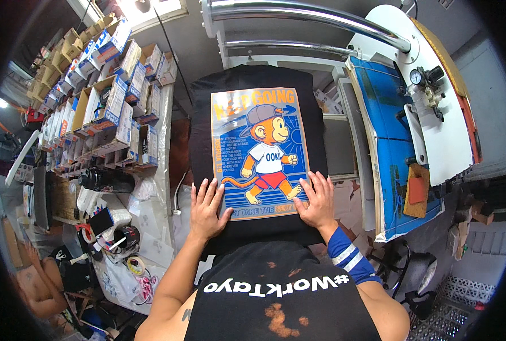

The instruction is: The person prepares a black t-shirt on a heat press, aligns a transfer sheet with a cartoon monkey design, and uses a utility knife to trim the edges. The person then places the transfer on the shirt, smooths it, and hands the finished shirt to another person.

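Left hand [209, 211] and right hand [317, 203], splayed flat, flank the print [270, 159]; contents of boxes [115, 102] unclear.

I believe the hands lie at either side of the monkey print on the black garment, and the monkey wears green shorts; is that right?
The shorts are red, not green, as the head view shows; the left hand and right hand do lie at either side of the monkey print.

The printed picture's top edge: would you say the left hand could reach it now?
Probably yes; the left hand rests at the lower left corner of the printed picture, and nothing visible blocks the way up.
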{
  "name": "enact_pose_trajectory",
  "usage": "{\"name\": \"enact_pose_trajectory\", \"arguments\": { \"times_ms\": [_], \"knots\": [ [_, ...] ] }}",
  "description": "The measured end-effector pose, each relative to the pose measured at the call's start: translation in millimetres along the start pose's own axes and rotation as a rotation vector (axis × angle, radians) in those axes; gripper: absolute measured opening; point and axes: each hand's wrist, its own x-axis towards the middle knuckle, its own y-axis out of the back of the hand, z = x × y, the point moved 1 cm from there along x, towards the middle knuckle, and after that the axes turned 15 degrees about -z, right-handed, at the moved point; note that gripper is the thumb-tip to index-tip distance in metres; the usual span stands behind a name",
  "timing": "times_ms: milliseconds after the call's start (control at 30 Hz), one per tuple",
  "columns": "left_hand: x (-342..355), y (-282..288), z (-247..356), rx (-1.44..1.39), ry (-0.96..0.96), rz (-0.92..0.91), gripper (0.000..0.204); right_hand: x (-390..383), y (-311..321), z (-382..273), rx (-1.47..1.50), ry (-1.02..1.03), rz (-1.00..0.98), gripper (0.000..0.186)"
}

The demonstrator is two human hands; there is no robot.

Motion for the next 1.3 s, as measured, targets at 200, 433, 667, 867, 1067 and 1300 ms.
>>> {"name": "enact_pose_trajectory", "arguments": {
  "times_ms": [200,433,667,867,1067,1300],
  "knots": [
    [-1.2,0.7,0.7,0.016,0.003,0.013,0.07,0.5,1.2,-2.2,-0.003,-0.006,-0.001,0.054],
    [-0.1,1.1,2.3,0.007,0.005,0.027,0.07,-1.3,1.4,-1.4,-0.007,-0.014,0.006,0.053],
    [1.1,-2.7,1.7,0.005,-0.018,0.049,0.069,-1.2,-2.5,3.0,0.006,0.003,-0.003,0.056],
    [0.7,0.9,2.7,0.017,-0.017,0.026,0.068,-1.2,-2.5,2.7,0.013,0.001,0.012,0.055],
    [1.4,1.3,4.1,0.013,-0.016,0.029,0.068,-1.4,-1.4,1.9,0.017,0.003,0.012,0.053],
    [-0.1,-1.0,1.3,0.015,-0.008,0.021,0.067,0.4,3.5,0.1,0.019,0.01,0.018,0.052]
  ]
}}
